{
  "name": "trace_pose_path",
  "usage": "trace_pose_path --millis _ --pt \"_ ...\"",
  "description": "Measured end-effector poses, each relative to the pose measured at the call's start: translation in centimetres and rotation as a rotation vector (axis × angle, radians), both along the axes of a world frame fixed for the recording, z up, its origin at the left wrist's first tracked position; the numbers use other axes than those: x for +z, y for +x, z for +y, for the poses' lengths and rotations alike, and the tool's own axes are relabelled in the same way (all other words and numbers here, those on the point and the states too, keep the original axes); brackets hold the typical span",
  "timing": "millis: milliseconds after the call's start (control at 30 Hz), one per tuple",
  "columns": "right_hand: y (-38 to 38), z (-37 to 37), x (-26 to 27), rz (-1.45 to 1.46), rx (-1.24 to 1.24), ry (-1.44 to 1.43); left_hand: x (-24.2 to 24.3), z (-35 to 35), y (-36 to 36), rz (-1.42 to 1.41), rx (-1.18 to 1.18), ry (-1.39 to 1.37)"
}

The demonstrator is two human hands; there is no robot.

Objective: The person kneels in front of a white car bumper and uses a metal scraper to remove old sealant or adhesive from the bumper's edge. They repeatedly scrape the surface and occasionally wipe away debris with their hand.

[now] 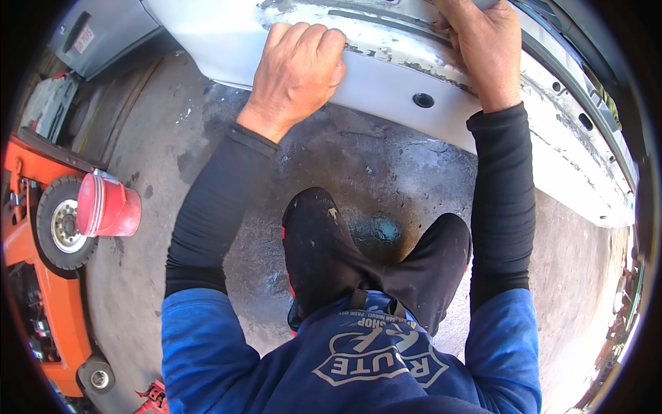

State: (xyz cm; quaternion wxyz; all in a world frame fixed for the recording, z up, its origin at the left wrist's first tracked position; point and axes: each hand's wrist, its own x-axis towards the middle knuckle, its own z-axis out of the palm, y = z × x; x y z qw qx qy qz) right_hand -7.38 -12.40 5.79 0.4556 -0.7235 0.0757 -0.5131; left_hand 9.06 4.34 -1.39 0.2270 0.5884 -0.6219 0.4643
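A white vehicle body sill crosses the top of the view. Its upper face is patchy, with bare and dark worn spots and a dark groove. My left hand is curled into a fist, knuckles up, against this sill; its palm is hidden and I see nothing held in it. Further right, my right hand reaches over the sill, with thumb and fingers around a grey object. The top edge of the view cuts that object off, so its kind is unclear. Below the worn strip sits a round black plug or hole.
A red plastic bucket stands on the left, beside the tire of an orange wheeled machine. Stained concrete floor lies beneath me, with a wet-looking patch between my legs. A red metal part shows at lower left.
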Motion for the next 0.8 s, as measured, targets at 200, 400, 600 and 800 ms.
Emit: trace_pose_path --millis 200,400,600,800 --pt "0.4 0.1 0.2 -0.033 -0.02 -0.088 0.5 0.1 0.9 -0.034 -0.055 0.025" --pt "-0.2 -0.1 0.5 0.049 -0.05 -0.071 0.3 0.3 0.7 -0.005 -0.068 0.014" --pt "-0.7 0.2 0.9 0.086 -0.096 -0.085 0.1 0.6 0.8 0.029 -0.072 0.041" --pt "-0.1 -0.3 0.7 0.056 -0.096 -0.117 -1.3 0.9 0.0 0.114 -0.093 -0.114"
